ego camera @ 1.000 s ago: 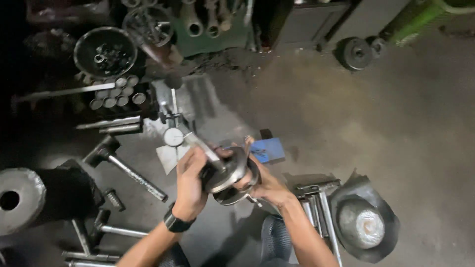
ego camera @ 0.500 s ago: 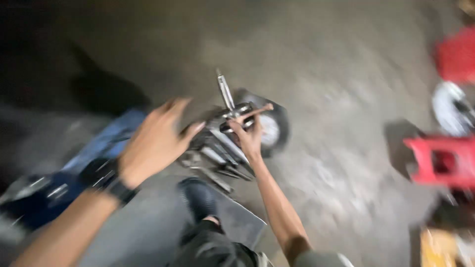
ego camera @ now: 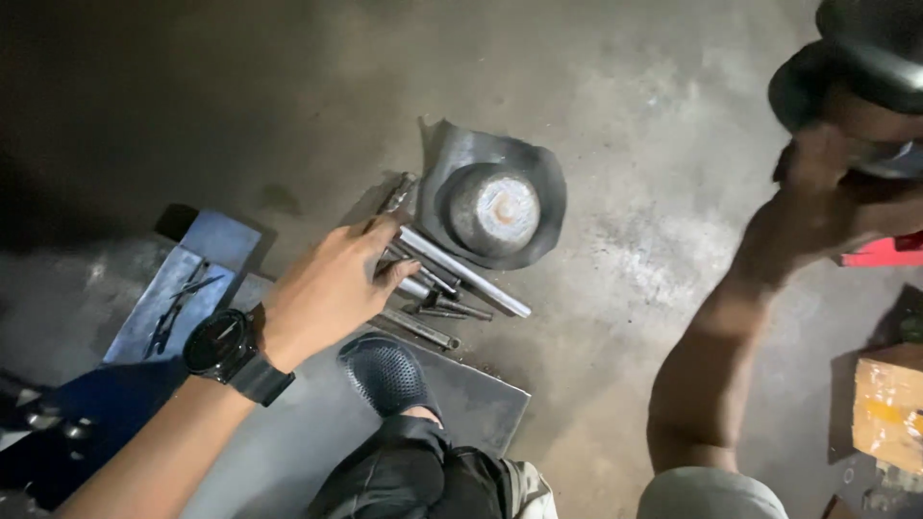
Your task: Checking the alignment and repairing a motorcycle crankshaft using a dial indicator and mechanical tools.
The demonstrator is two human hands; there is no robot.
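Head camera, looking down at a grey concrete workshop floor (ego camera: 625,125): the left hand (ego camera: 327,288), a black watch (ego camera: 223,346) on its wrist, reaches into a loose bundle of steel rods (ego camera: 452,274) lying on the floor, its fingers half curled and the fingertips resting on the nearest rods, with no firm grasp visible. Just beyond the rods sits a round metal part (ego camera: 495,207) on a dark, curled sheet of rubber (ego camera: 538,173). The right hand (ego camera: 827,192) is raised at the frame's right edge, blurred; it presses against a dark rounded metal piece (ego camera: 865,48), though how its fingers close cannot be told. A black perforated shoe (ego camera: 385,370) rests on a flat metal plate (ego camera: 471,404) below.
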